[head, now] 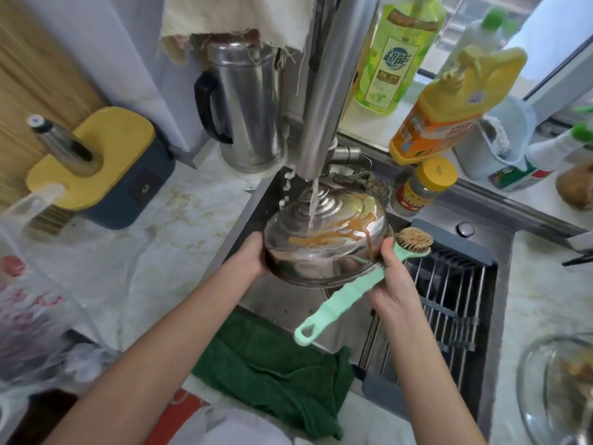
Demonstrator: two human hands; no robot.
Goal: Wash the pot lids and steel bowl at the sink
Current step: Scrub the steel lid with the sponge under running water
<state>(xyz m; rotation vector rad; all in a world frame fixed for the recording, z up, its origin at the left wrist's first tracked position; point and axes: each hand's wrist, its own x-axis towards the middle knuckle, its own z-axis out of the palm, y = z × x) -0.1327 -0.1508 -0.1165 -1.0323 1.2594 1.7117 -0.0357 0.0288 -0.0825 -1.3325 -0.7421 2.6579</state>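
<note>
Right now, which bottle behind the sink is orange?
The orange bottle with the yellow cap, right of the faucet. The tall bottle is lime green.

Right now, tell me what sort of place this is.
Probably a home kitchen: a stainless steel sink under a running steel tap, a sauce-smeared steel pot lid in its stream, a green detergent bottle behind.

One steel pot lid [325, 252], one dish brush [353, 284], one faucet [330, 91]. Two hands: left hand [248, 256], right hand [391, 277]. One steel kettle [247, 114]. Four plastic bottles (two white, green-capped): green bottle [396, 59], orange bottle [449, 114], rear white bottle [473, 36], front white bottle [545, 152]. One yellow-lidded jar [420, 191], one green cloth [279, 374], one glass bowl [539, 412], one wire rack [449, 300].
</note>
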